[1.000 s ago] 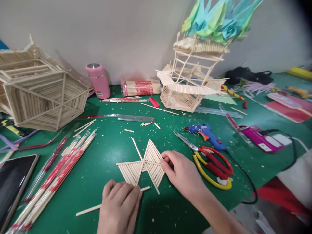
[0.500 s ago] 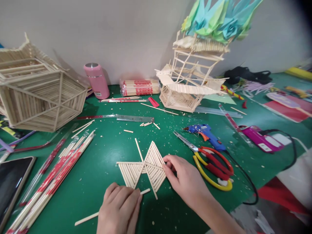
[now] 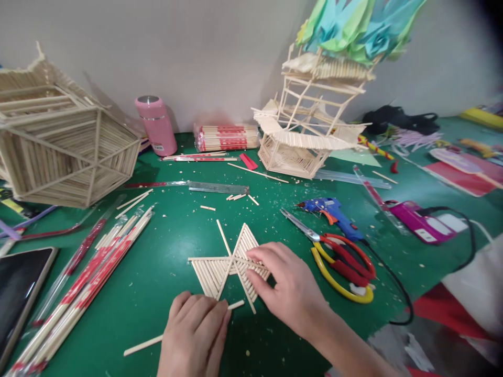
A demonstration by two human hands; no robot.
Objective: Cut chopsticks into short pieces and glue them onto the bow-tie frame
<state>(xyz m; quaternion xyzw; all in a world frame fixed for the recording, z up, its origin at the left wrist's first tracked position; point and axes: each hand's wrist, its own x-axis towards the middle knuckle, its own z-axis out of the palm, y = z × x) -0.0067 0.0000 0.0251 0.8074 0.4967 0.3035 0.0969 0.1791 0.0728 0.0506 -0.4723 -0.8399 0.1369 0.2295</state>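
Note:
A flat panel of glued wooden sticks (image 3: 214,272) lies on the green table, with spokes crossing at its middle and three wedges filled with short sticks. My right hand (image 3: 288,285) is over its right side, thumb and fingertips curled about a spoke and hiding part of the filled wedges. My left hand (image 3: 196,327) is closed around a loose wooden stick (image 3: 143,345) just below the panel, the stick's two ends poking out. To the right lie scissors (image 3: 341,262) with red and yellow handles and a blue glue gun (image 3: 332,212).
Wrapped chopsticks (image 3: 86,288) and a phone (image 3: 25,293) lie at left. Behind are a large stick structure (image 3: 70,152), a pink bottle (image 3: 157,125), a chopstick pack (image 3: 227,137) and a stick tower (image 3: 310,115) topped with folded paper. A magenta power strip (image 3: 424,222) sits right.
My right hand has slid left from the panel's right edge onto its surface. My left hand still holds the stick, nearly in place. The view has shifted slightly.

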